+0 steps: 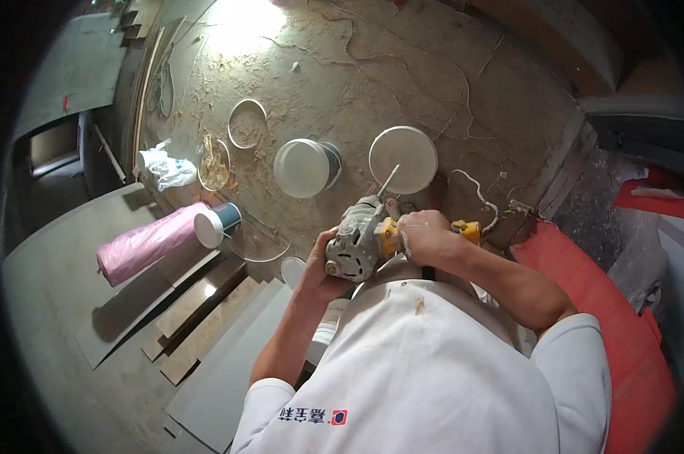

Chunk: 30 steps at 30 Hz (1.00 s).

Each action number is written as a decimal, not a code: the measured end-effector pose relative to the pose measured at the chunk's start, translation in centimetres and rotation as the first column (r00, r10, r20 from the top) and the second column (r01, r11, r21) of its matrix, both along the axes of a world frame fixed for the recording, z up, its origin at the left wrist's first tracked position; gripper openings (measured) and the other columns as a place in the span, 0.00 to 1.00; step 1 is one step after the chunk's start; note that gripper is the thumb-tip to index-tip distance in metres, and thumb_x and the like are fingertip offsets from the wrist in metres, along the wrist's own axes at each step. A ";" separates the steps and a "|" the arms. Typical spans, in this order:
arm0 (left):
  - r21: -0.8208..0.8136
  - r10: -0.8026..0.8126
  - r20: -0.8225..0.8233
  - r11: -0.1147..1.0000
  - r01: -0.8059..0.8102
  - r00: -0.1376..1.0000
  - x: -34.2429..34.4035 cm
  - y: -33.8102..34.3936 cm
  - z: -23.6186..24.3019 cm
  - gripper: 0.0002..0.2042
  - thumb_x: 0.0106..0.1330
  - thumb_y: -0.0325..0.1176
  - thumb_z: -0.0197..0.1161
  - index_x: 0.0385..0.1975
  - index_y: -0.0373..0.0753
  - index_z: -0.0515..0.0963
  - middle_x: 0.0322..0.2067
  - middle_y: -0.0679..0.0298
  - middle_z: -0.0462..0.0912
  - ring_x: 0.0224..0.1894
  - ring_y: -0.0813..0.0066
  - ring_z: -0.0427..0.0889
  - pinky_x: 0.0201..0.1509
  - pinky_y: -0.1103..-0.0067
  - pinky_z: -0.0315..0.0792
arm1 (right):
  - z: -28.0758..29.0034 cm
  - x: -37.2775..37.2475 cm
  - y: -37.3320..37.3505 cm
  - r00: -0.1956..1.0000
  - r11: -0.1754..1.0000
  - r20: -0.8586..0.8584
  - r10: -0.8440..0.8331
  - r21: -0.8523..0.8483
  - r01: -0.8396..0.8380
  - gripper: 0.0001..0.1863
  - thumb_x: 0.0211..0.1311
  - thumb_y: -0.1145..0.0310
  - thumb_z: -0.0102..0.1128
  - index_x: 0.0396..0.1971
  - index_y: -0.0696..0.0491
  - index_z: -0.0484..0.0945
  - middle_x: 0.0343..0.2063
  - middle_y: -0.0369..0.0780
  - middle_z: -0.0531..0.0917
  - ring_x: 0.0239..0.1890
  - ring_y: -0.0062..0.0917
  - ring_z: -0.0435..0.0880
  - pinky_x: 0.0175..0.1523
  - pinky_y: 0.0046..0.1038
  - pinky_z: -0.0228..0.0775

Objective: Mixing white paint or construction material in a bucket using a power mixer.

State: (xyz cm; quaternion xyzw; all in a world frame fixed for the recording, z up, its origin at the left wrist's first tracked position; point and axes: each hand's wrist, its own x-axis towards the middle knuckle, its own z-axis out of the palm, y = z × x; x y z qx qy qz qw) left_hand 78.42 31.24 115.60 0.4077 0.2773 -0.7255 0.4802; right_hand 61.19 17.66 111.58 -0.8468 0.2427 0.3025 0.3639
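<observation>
Both hands hold a grey metal power tool with a yellow part in front of my chest. My left hand cups the tool's round motor housing from below and the left. My right hand is closed over its yellow section on the right. A thin metal rod sticks up from the tool's front toward a white round disc on the dusty floor. A white cord runs off to the right.
A white bucket lies on the sawdust-covered floor. A wire ring, a pink plastic roll, a small can, and grey boards lie to the left. A red surface is at right.
</observation>
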 end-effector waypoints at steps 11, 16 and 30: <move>0.014 -0.114 0.018 0.993 0.114 0.993 0.2 -1.7 2.2 0.25 0.67 0.52 0.51 0.58 0.41 0.71 0.52 0.57 0.79 0.51 0.59 0.80 0.56 0.57 0.74 | 0.9 -2.2 -0.7 0.991 0.994 0.112 -0.069 0.093 0.058 0.13 0.46 0.66 0.63 0.33 0.54 0.85 0.36 0.43 0.86 0.41 0.35 0.85 0.46 0.33 0.78; -0.010 -0.108 0.014 0.994 0.108 0.994 0.6 -1.1 1.4 0.25 0.68 0.51 0.51 0.59 0.42 0.70 0.54 0.57 0.78 0.53 0.58 0.79 0.56 0.54 0.73 | 1.5 -2.1 -1.1 0.997 0.991 0.035 -0.071 0.119 0.066 0.16 0.45 0.64 0.64 0.36 0.53 0.84 0.37 0.44 0.86 0.43 0.35 0.85 0.48 0.33 0.77; 0.026 -0.119 0.094 0.993 0.117 0.988 0.1 -1.1 2.2 0.27 0.67 0.52 0.52 0.60 0.41 0.69 0.56 0.56 0.76 0.55 0.57 0.78 0.59 0.56 0.71 | 1.9 -3.0 -0.8 0.988 0.994 0.145 -0.043 0.108 0.028 0.14 0.48 0.65 0.63 0.35 0.55 0.84 0.37 0.44 0.86 0.42 0.34 0.86 0.46 0.32 0.78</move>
